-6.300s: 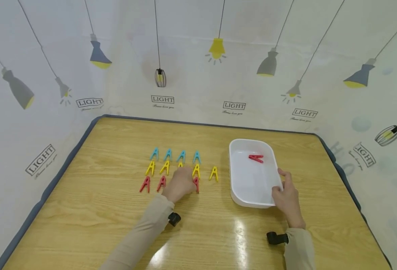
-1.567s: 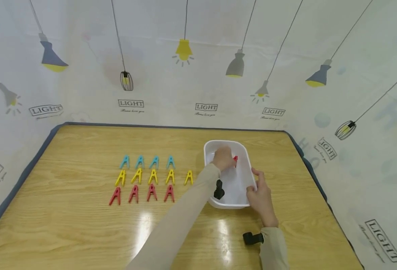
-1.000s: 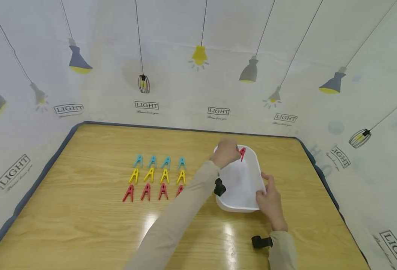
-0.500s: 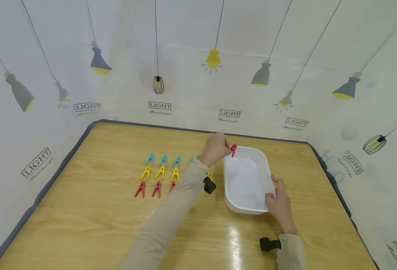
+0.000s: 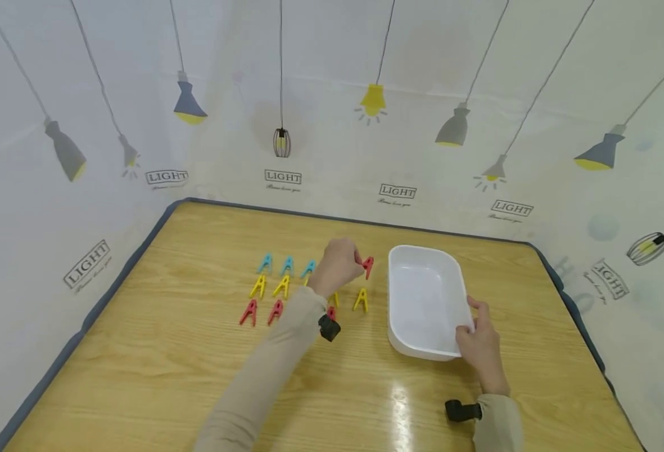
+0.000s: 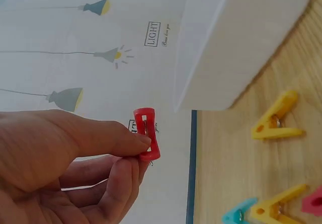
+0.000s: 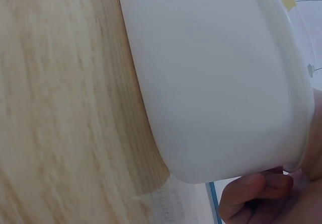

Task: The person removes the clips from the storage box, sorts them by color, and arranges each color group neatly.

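Note:
My left hand pinches a red clothespin between thumb and fingers, just left of the white plastic tub and above the table. In the left wrist view this clothespin is seen end-on at the thumb tip. My right hand grips the tub's near right rim, thumb on the inner side. The tub's inside shows bare white. Below and left of my left hand, clothespins lie in rows: blue at the back, yellow in the middle, red in front. My left hand and sleeve cover some.
One yellow clothespin ends its row, between my left hand and the tub. The wooden table has a dark edging, with a lamp-printed backdrop rising behind it and at both sides. Black wrist devices sit at both cuffs.
Earlier the red clothespin lay in the tub. My left hand reached in, lifted it out over the rim, and moved left above the table. My right hand stayed on the tub's rim.

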The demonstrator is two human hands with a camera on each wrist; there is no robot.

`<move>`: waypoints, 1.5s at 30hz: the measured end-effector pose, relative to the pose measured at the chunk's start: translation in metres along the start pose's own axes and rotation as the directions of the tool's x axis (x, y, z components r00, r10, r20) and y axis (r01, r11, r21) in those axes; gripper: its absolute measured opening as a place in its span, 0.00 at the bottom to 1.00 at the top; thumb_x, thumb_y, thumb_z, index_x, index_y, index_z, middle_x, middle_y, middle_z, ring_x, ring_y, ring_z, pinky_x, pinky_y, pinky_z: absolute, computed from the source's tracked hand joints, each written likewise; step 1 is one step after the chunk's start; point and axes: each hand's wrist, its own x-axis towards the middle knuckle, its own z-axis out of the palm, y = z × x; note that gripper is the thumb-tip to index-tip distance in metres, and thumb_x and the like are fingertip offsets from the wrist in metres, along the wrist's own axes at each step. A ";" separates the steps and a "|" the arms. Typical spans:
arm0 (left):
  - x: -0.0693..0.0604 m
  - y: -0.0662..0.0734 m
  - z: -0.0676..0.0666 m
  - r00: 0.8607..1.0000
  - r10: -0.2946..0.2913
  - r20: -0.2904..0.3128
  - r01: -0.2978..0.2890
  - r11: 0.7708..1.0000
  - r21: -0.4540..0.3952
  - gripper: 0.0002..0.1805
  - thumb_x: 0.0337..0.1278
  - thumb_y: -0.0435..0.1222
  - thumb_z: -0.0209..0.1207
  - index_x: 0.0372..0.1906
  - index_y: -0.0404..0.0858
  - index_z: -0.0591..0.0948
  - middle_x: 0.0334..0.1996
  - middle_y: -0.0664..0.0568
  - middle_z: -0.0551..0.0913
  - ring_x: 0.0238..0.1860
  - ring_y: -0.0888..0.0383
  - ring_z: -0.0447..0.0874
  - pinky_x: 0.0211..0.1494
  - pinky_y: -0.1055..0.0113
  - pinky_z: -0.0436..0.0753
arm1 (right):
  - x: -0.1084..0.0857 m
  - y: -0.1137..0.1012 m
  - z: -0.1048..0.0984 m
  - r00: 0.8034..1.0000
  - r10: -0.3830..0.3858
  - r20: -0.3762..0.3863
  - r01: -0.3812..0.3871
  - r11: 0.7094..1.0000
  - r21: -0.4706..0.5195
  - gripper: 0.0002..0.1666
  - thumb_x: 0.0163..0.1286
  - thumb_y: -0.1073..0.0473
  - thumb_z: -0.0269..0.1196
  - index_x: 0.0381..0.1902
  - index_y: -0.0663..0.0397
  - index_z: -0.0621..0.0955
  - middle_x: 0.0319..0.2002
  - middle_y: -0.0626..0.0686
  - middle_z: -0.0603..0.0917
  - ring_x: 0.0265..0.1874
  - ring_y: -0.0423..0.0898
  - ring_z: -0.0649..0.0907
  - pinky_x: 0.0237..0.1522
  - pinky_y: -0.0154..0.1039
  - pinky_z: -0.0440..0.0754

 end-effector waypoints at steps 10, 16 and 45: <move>-0.019 -0.018 0.024 1.000 -0.013 0.020 0.013 1.000 0.016 0.07 0.58 0.28 0.66 0.25 0.36 0.85 0.25 0.51 0.83 0.24 0.61 0.75 0.31 0.67 0.77 | -0.005 0.005 -0.005 0.999 0.035 0.010 -0.034 0.999 -0.032 0.38 0.63 0.68 0.50 0.73 0.59 0.61 0.32 0.64 0.80 0.26 0.50 0.76 0.26 0.38 0.72; -0.032 -0.021 0.035 0.999 -0.040 0.024 0.038 0.998 0.049 0.10 0.56 0.27 0.65 0.21 0.36 0.83 0.21 0.53 0.79 0.21 0.61 0.71 0.25 0.70 0.71 | -0.004 0.009 -0.005 1.000 0.029 -0.011 -0.029 0.999 -0.033 0.38 0.63 0.69 0.51 0.73 0.58 0.62 0.30 0.62 0.79 0.24 0.49 0.75 0.25 0.38 0.72; -0.059 -0.031 0.077 0.999 -0.046 0.002 0.046 0.992 0.118 0.13 0.43 0.26 0.71 0.23 0.37 0.76 0.21 0.52 0.74 0.24 0.58 0.69 0.26 0.68 0.70 | -0.001 0.000 0.001 0.998 0.058 0.037 -0.058 0.998 -0.007 0.40 0.65 0.68 0.49 0.76 0.58 0.58 0.45 0.72 0.81 0.38 0.58 0.81 0.32 0.38 0.74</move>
